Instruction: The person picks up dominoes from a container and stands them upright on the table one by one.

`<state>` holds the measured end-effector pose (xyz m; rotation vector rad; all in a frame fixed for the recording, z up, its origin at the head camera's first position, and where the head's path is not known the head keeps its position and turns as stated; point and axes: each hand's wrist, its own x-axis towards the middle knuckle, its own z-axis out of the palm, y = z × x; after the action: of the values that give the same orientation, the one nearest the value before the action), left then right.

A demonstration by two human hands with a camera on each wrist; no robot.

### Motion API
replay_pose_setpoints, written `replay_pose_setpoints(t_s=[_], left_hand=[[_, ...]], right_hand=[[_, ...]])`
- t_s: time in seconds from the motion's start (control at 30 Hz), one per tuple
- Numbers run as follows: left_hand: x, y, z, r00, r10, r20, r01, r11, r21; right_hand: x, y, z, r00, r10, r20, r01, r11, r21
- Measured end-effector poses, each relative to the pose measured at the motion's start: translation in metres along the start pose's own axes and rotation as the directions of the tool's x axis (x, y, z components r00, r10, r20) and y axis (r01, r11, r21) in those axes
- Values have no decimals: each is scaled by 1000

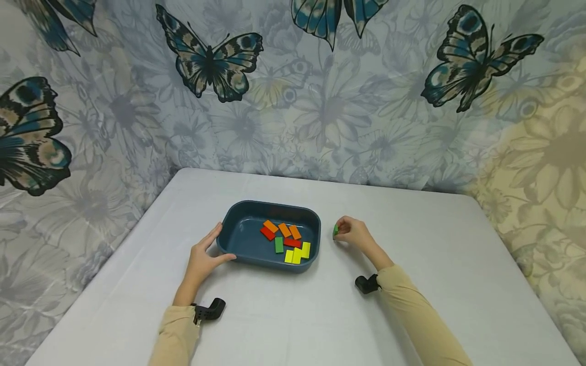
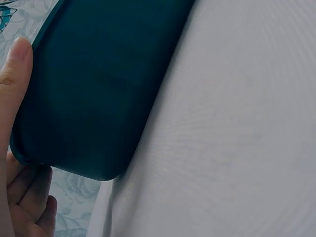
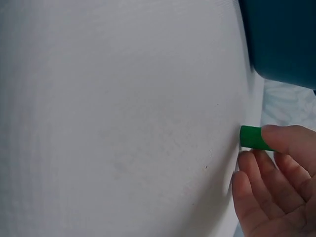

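Note:
A dark blue rectangular dish (image 1: 244, 236) sits on the table with several small orange, red and yellow blocks and one green block (image 1: 279, 245) at its right half. My left hand (image 1: 204, 258) holds the dish's left end, thumb (image 2: 19, 64) along the near rim and fingers against the end wall. To the right of the dish, my right hand (image 1: 353, 233) pinches another green block (image 3: 251, 138) between thumb and fingers. That block's lower end is at the table surface, standing upright. The fingers partly cover it.
A white cloth covers the table (image 1: 293, 315). Behind and beside it hangs a curtain (image 1: 320, 117) printed with flowers and butterflies. Each wrist carries a black camera mount, one at the left wrist (image 1: 210, 309) and one at the right wrist (image 1: 367, 283).

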<state>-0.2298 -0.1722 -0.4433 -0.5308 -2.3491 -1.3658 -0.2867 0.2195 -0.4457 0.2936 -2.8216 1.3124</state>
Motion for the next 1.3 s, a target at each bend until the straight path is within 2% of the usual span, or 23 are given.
replay_pose_setpoints(t_s=[0.13,0.23,0.33,0.57,0.7,0.87,0.97,1.03,1.17,1.3], left_hand=[[3,-1,2,1000,4,-3,-5,1000,-10],[2,-2,2,1000,0,-3,0,1000,-11],[-2,-3,2,1000,-8,-1,8,1000,-17],[-6,-4,4,1000,-17,-11,16,998,-67],[-4,-4,4,1000,-24,-16,22,995,-93],[-2,-4,2,999,-32,-11,31,996,-89],[-1,-4,0,999,-41,-5,40,996,-82],[-2,-5,-2,999,-42,-3,42,996,-75],[-3,-6,-3,1000,-28,-3,27,998,-58],[-3,-6,1,1000,-9,5,10,998,-70]], right_hand=[[2,1,-3,999,6,32,-6,1000,-13],[1,-2,-6,997,23,77,-20,999,-39],[-1,-7,-11,996,11,89,-4,997,-74],[-4,-24,-19,997,-76,23,78,991,-108],[-4,-37,-20,987,-158,-16,154,980,-128],[-3,-51,-15,973,-218,-81,208,971,-119],[2,-65,-5,962,-249,-108,239,966,-97],[5,-78,6,960,-264,-92,257,963,-84],[11,-103,35,962,-272,-3,272,960,-75],[13,-112,65,972,-222,80,229,969,-91]])
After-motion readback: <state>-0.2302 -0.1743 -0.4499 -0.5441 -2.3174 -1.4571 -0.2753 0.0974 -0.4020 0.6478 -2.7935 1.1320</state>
